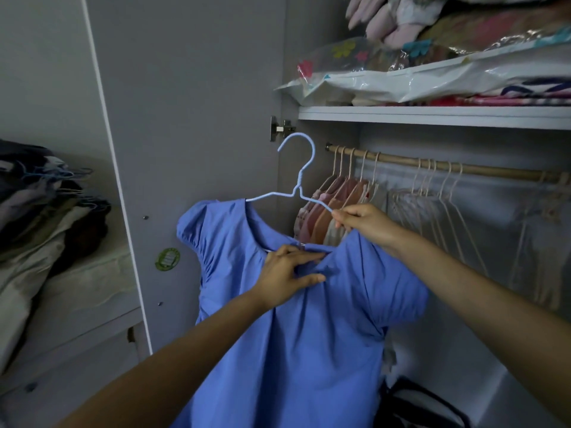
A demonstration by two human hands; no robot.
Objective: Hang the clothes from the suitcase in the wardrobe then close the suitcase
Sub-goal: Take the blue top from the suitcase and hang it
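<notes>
Before the open wardrobe, the left hand pinches the neckline of the blue dress while the right hand fingers clamp the blue hanger.

Two bare forearms in view, no sleeves reaching the visible part of either arm. Left hand and right hand: no rings, watch, bracelet or gloves. Fingernails short, unpainted.

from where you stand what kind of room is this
Probably a bedroom, at an open wardrobe: a rail of hung clothes, a shelf of bagged bedding, and a bed piled with clothes.
</notes>
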